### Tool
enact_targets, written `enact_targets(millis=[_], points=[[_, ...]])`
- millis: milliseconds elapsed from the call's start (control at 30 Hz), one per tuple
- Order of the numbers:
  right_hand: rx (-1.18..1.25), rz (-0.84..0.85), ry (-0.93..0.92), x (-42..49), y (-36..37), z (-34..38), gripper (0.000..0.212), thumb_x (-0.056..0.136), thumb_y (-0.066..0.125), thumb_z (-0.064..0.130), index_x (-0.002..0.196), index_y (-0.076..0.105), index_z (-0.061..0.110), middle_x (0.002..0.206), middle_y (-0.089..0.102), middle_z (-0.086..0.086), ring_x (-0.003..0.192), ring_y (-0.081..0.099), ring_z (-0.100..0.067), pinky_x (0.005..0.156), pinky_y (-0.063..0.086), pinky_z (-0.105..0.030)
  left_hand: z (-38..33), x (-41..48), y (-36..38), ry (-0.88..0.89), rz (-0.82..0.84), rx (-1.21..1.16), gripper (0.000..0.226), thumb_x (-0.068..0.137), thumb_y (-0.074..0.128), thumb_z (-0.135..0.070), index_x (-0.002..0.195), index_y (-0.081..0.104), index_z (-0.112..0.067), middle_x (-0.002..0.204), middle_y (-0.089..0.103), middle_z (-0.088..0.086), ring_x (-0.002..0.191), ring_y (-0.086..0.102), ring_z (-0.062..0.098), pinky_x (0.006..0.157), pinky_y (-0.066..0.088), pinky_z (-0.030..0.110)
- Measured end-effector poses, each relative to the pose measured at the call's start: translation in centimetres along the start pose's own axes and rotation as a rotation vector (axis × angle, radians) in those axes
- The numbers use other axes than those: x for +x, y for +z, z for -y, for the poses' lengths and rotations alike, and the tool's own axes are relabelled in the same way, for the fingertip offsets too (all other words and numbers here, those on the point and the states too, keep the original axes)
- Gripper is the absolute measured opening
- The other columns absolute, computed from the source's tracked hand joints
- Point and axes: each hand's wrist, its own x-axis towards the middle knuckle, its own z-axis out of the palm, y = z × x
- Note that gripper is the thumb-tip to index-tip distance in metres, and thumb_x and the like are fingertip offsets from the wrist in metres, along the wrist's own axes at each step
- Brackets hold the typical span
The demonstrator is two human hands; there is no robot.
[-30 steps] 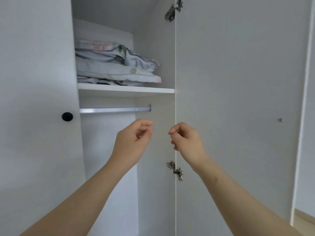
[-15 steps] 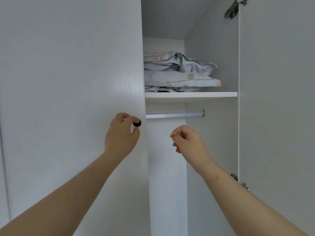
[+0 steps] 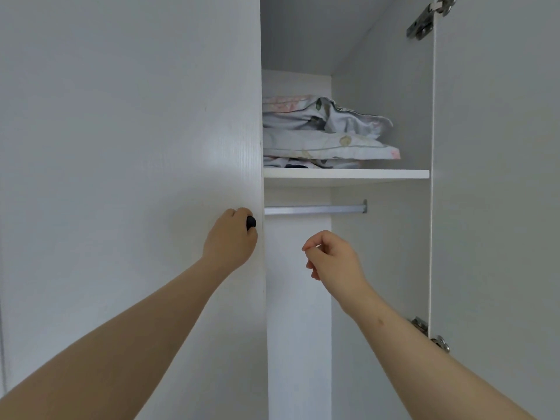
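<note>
From my remote seat, going left to right: the white left door [image 3: 121,147] of a wardrobe fills the left half of the view, its woodgrain face catching a soft glare. At that door's right edge sits the black knob [image 3: 251,222], and my left grip [image 3: 230,242] is closed round it, fingers curled over the top so only the knob's right side shows. Past the door edge the wardrobe stands open: folded floral bedding [image 3: 327,144] is stacked on the white shelf [image 3: 345,174], reaching almost to its right end, and a metal hanging rail [image 3: 315,210] runs just under the shelf. My right grip [image 3: 331,257] hangs in front of the opening below the rail, fingers loosely curled, holding nothing. The right door [image 3: 497,177] stands swung open on steel hinges [image 3: 424,21]. A second ago both grips hovered free and the knob was untouched; half a second ago the left fingers had just reached it.
</note>
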Motion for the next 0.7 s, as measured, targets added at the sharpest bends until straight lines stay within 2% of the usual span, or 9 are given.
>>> enact_targets(millis=[67, 233, 367, 467, 633, 700], points=[[-0.005, 0.001, 0.004, -0.2, -0.2, -0.1, 0.025, 0.087, 0.045, 0.004, 0.071, 0.056, 0.019, 0.065, 0.053, 0.001, 0.057, 0.052, -0.009, 0.058, 0.046, -0.021, -0.2, 0.2, -0.2, -0.025, 0.008, -0.066, 0.021, 0.094, 0.044, -0.015, 0.109, 0.054, -0.005, 0.097, 0.056, 0.009, 0.084, 0.047, 0.022, 0.071, 0.035, 0.029], [-0.008, 0.006, -0.007, -0.8, -0.6, 0.0, 0.024, 0.087, 0.046, 0.004, 0.071, 0.056, 0.019, 0.065, 0.053, 0.001, 0.057, 0.053, -0.008, 0.056, 0.045, -0.019, -0.2, 0.1, -0.5, -0.133, -0.016, -0.267, 0.016, 0.094, 0.043, -0.013, 0.101, 0.056, -0.007, 0.078, 0.052, -0.002, 0.076, 0.049, 0.022, 0.055, 0.036, 0.025], [0.007, 0.023, -0.026, -1.3, -0.6, 0.4, 0.027, 0.087, 0.046, 0.004, 0.069, 0.056, 0.021, 0.064, 0.053, 0.001, 0.054, 0.052, -0.006, 0.055, 0.044, -0.018, -0.4, -1.2, -1.0, -0.143, -0.036, -0.351, 0.012, 0.094, 0.045, -0.016, 0.096, 0.056, -0.012, 0.084, 0.055, -0.001, 0.078, 0.049, 0.019, 0.057, 0.036, 0.021], [0.013, 0.036, -0.037, -1.8, -0.4, 0.7, 0.028, 0.087, 0.045, 0.003, 0.068, 0.056, 0.021, 0.064, 0.053, 0.001, 0.054, 0.052, -0.007, 0.055, 0.044, -0.019, -0.5, -2.8, -2.1, -0.116, -0.058, -0.431, 0.009, 0.093, 0.048, -0.018, 0.090, 0.056, -0.018, 0.078, 0.055, -0.008, 0.078, 0.052, 0.017, 0.060, 0.038, 0.022], [0.020, 0.076, -0.035, -3.2, 0.8, 1.0, 0.030, 0.087, 0.045, 0.003, 0.067, 0.056, 0.022, 0.062, 0.051, 0.003, 0.062, 0.052, -0.016, 0.061, 0.045, -0.029, -0.8, -6.5, -4.9, -0.055, -0.087, -0.571, 0.022, 0.092, 0.052, -0.018, 0.077, 0.055, -0.034, 0.076, 0.057, -0.010, 0.075, 0.053, 0.010, 0.068, 0.042, 0.023], [0.034, 0.098, -0.046, -3.8, 1.4, 1.3, 0.026, 0.088, 0.046, 0.006, 0.070, 0.057, 0.021, 0.064, 0.054, 0.003, 0.060, 0.052, -0.012, 0.060, 0.044, -0.029, -0.9, -7.7, -6.1, -0.064, -0.094, -0.635, 0.022, 0.091, 0.052, -0.016, 0.079, 0.058, -0.033, 0.079, 0.061, -0.007, 0.076, 0.055, 0.012, 0.075, 0.045, 0.026]])
